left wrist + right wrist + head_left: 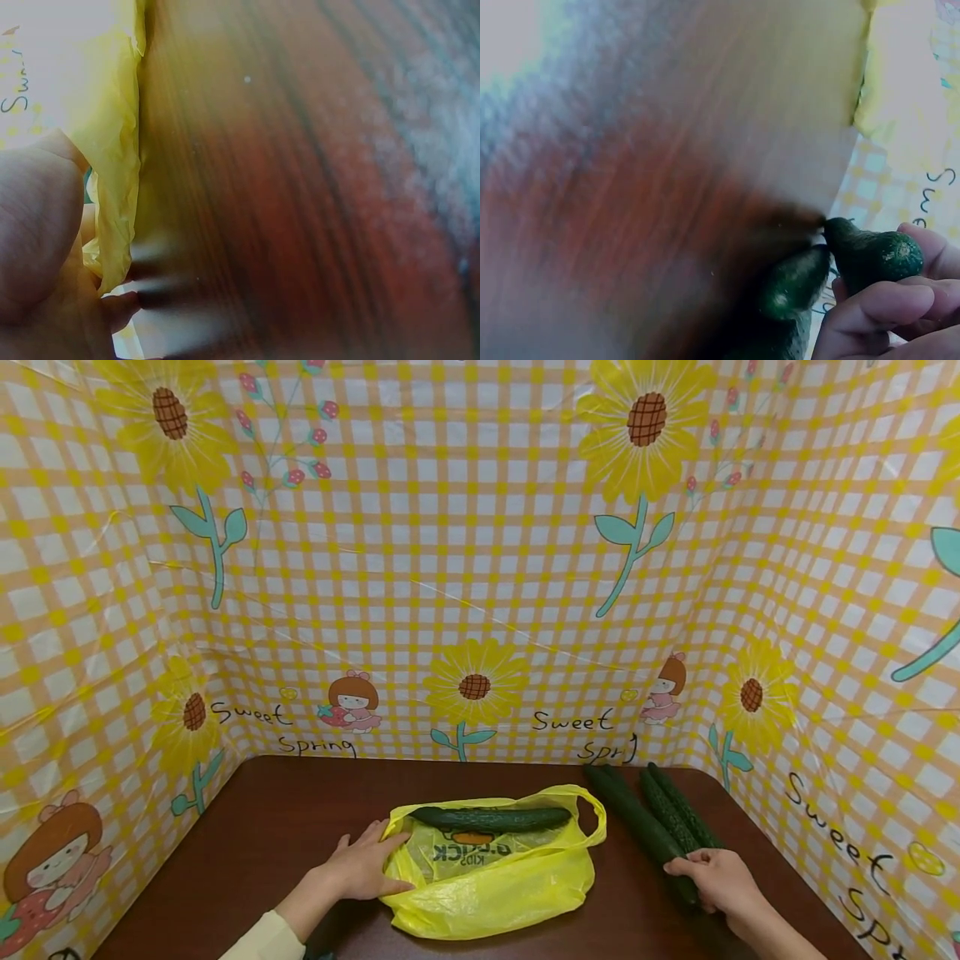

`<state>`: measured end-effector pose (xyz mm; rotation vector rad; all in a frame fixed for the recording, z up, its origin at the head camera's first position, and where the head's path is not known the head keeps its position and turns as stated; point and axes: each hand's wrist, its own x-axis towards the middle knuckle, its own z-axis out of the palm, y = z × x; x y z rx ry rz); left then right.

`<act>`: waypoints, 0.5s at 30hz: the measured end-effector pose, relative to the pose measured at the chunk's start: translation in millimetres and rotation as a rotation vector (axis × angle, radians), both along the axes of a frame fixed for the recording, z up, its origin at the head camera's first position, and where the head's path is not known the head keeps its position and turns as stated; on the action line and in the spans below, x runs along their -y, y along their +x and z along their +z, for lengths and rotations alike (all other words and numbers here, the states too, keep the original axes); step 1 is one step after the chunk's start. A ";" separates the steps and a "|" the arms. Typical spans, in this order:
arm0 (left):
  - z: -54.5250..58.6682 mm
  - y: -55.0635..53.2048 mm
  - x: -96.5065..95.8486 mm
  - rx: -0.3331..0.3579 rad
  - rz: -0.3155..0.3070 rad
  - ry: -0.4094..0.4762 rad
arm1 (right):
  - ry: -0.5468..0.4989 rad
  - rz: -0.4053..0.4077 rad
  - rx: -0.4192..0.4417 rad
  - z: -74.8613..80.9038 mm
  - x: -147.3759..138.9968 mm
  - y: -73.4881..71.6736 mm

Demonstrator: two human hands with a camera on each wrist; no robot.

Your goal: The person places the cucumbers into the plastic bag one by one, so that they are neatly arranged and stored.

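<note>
A yellow plastic bag (pixel 487 902) lies on its side on the table, a dark green cucumber (pixel 502 818) showing inside its mouth. My left hand (pixel 367 864) is at the bag's left side, thumb and fingers spread and touching its edge. In the left wrist view, the yellow plastic (pixel 116 172) hangs beside the thumb and fingers. Over to the right, my right hand (pixel 716 878) grips a long cucumber (pixel 637 818) near its close end between thumb and fingers. The right wrist view shows the rounded end of this held cucumber (pixel 881 259) between the fingers.
More cucumbers (pixel 678 802) lie side by side just right of the held one, partly behind the right hand. The dark brown table (pixel 300 802) is bounded at the back and sides by a checked, flower-printed sheet (pixel 480 568). A dark object is partly visible below the left wrist.
</note>
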<state>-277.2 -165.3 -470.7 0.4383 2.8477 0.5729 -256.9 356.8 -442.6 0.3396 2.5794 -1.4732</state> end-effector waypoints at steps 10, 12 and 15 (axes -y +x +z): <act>-3.5 -1.9 0.9 -0.002 -0.005 -0.007 | 0.043 0.014 -0.037 12.4 -12.5 -2.2; -3.2 -1.9 0.9 -0.003 -0.006 -0.007 | 0.057 0.018 -0.042 14.1 -15.0 -2.8; -3.4 -2.5 0.8 -0.005 -0.007 -0.009 | 0.072 0.020 -0.054 15.4 -18.0 -3.8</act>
